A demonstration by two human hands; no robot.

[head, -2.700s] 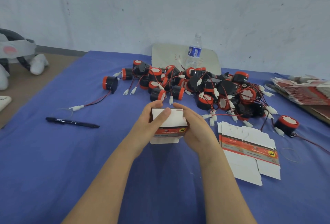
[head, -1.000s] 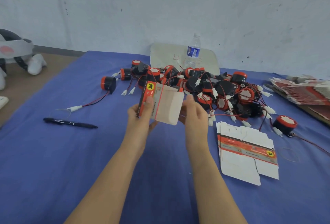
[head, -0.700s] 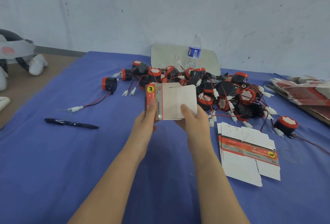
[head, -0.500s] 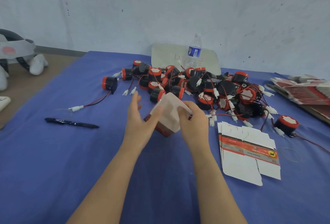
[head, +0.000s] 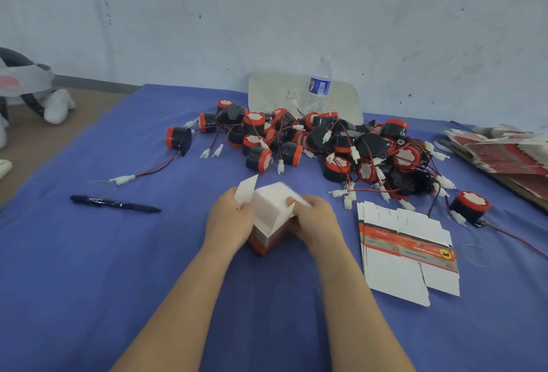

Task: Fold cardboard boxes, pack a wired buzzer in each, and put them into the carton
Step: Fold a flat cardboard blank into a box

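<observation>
Box (head: pixel 268 219) clasped between left hand (head: pixel 229 220), right hand (head: pixel 315 223).

Nothing cleanly legible from here. Red scrawl on the white board (head: pixel 267 95), well beyond my fingers (head: pixel 308 208), might be a "4", can't confirm. Orange band print on the flat box blanks (head: pixel 406 250), right of the fingers, is blurred. The label on the bottle (head: pixel 318 89) is unreadable too.

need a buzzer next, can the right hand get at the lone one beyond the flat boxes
Probably yes, once it lets go: the right hand grips the box with the left hand. The buzzer sits in the open, and only the flat boxes lie between.
</observation>
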